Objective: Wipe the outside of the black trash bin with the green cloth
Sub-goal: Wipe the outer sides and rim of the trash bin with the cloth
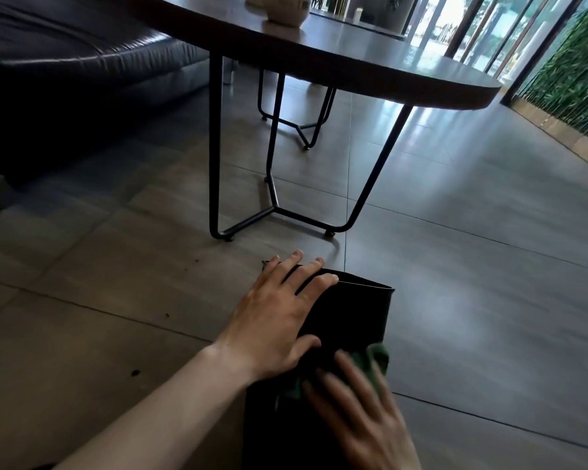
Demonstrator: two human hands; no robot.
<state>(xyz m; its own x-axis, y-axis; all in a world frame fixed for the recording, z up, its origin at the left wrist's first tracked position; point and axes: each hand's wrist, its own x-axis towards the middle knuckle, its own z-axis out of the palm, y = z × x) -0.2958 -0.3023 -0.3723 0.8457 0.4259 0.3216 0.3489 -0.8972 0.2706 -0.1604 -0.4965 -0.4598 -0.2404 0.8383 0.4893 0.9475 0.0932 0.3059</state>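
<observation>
Right hand (pixel 360 405) motion-blurred, wrist cut by bottom edge. Green cloth (pixel 377 362) mostly hidden under its fingers (pixel 347 385); only crumpled bits show. Black trash bin (pixel 353 317): lower body cut off at bottom edge, left side covered by left hand (pixel 275 320). Pot (pixel 286 11) on table (pixel 353 59) cropped at top edge.

Two hands show: the left hand (pixel 279 320) and the right hand (pixel 360 408). One black bin (pixel 357 310) lies on the floor, and one green cloth (pixel 375 359) is pressed against it. One worktop (pixel 370 62) stands beyond on black wire legs. On it is one pale pot (pixel 286 11), perhaps more, cut off at the edge. One dark sofa (pixel 82 62).
</observation>
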